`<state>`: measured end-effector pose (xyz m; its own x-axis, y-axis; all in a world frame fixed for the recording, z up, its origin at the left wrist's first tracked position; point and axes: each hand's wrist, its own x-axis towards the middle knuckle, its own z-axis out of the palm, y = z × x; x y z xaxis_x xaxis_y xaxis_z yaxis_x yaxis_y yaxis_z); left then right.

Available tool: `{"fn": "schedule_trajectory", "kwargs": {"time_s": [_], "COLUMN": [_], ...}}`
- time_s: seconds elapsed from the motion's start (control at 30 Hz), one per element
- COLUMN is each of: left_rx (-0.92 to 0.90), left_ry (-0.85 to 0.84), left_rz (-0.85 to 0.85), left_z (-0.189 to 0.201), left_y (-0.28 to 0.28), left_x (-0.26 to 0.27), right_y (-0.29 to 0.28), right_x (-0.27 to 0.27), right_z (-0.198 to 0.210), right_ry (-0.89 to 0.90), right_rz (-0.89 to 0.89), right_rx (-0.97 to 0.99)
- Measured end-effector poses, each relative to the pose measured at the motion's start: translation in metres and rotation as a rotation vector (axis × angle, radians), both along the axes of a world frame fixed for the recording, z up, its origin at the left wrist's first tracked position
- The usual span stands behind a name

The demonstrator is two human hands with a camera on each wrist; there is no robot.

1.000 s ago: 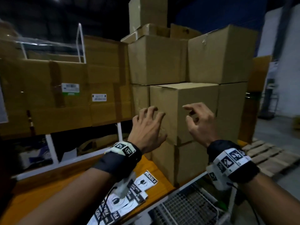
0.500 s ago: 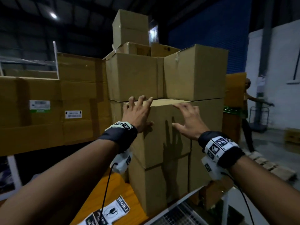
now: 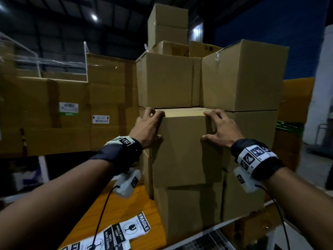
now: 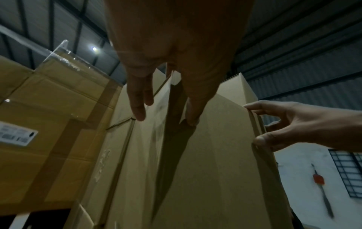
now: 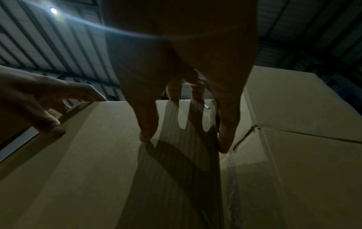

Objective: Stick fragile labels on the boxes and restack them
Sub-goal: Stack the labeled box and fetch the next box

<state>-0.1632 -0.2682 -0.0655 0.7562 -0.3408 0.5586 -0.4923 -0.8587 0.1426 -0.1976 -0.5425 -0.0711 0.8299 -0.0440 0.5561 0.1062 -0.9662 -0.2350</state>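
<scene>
Two hands: both grip one plain brown box (image 3: 182, 148) at its top corners.
Far left: taped cartons (image 3: 72, 105) with white printed stickers, under a clear plastic sheet.
Labels (image 3: 132, 229): white fragile labels with a glass symbol lie loose and overlapping on the orange bench (image 3: 142, 204), low and left of the held box.
Left hand (image 3: 146, 128): fingers hooked over the box's top left corner, thumb pressed on the front face.
Held box: closed, unlabelled on its front face, resting on a similar box (image 3: 187, 212) and set in front of the stack; what is inside cannot be told.
Right hand (image 3: 220, 130): fingers curled over the top right corner, thumb spread on the front face.
Stack behind (image 3: 239, 74): closed brown boxes, several tiers high, touching the held box's back and right side.
</scene>
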Motion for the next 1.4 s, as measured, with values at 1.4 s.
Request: {"fn": "schedule_trajectory", "kwargs": {"time_s": [1.4], "left_rx": [-0.193], "left_ry": [0.023], "left_rz": [0.416], "left_z": [-0.190], "left_y": [0.422], "left_x": [-0.039], "right_y": [0.438], "right_x": [0.083], "right_z": [-0.190], "right_ry": [-0.044], "right_rz": [0.502], "right_rx": [0.037]}}
